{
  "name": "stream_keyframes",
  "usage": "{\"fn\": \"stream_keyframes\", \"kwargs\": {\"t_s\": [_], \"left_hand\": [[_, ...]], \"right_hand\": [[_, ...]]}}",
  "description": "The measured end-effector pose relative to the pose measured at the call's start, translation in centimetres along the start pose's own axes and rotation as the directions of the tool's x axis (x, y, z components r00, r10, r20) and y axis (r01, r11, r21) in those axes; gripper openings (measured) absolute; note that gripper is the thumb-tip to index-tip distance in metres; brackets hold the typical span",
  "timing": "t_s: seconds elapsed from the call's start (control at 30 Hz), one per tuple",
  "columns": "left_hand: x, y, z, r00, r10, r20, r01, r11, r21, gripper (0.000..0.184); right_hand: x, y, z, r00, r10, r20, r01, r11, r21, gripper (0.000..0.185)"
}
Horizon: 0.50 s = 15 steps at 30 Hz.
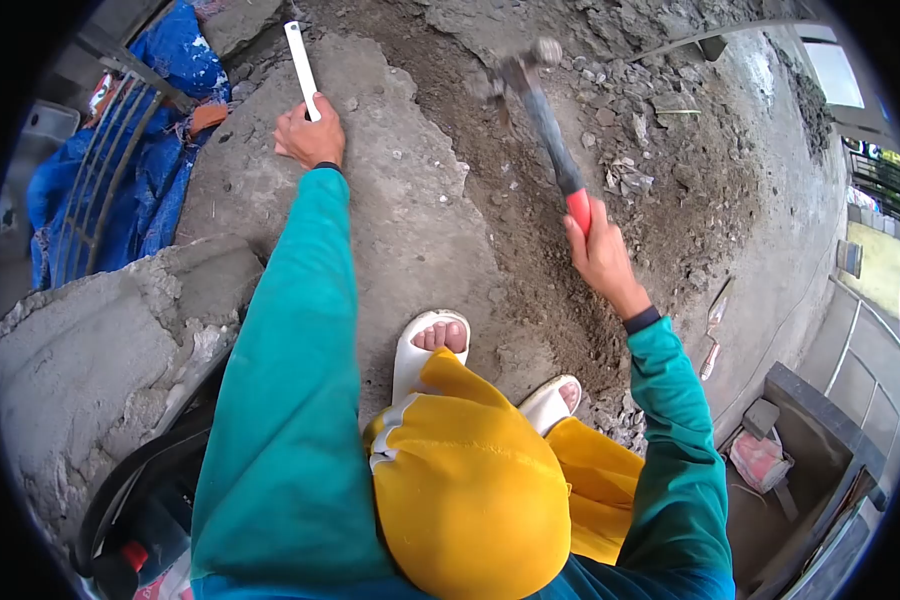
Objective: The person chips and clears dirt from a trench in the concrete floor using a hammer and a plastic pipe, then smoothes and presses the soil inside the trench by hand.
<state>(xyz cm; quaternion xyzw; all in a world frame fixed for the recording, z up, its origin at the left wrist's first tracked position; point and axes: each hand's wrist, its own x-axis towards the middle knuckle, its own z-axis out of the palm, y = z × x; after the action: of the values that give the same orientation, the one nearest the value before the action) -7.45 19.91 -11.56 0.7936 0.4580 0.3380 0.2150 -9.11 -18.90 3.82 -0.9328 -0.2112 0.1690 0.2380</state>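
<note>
The left hand [310, 135] was closed around the lower part of a white bar [300, 60], above the far end of the concrete slab [410, 220]; whether the bar touched the slab could not be told. The right hand [605, 262] was clamped on a hammer [548, 130] by its red grip, the blurred head beyond the slab's ragged right edge, over loose soil [512, 195]. It seemed a hammering step; a blow would call for careful aim.
</note>
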Motion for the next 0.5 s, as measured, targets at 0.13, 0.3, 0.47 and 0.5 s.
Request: {"fn": "stream_keyframes", "kwargs": {"t_s": [0.13,0.3,0.47,0.5], "left_hand": [[-0.2,0.0,0.0,1.000,0.020,-0.007,-0.021,1.000,-0.009,0.038],[-0.1,-0.6,0.1,0.999,0.054,-0.003,-0.054,0.998,0.008,0.032],[-2.8,3.8,-2.8,0.991,0.030,0.130,0.001,0.973,-0.230,0.030],[-4.0,4.9,-3.9,0.990,0.034,0.139,-0.002,0.974,-0.228,0.030]], "right_hand": [[2.5,1.2,3.2,0.995,-0.031,-0.090,0.022,0.995,-0.100,0.031],[-1.9,5.0,3.8,0.991,0.020,0.130,0.014,0.967,-0.256,0.026],[-9.7,5.6,0.7,0.969,0.194,0.155,-0.177,0.977,-0.117,0.035],[-10.3,5.6,0.2,0.967,0.202,0.157,-0.186,0.976,-0.113,0.035]]}}
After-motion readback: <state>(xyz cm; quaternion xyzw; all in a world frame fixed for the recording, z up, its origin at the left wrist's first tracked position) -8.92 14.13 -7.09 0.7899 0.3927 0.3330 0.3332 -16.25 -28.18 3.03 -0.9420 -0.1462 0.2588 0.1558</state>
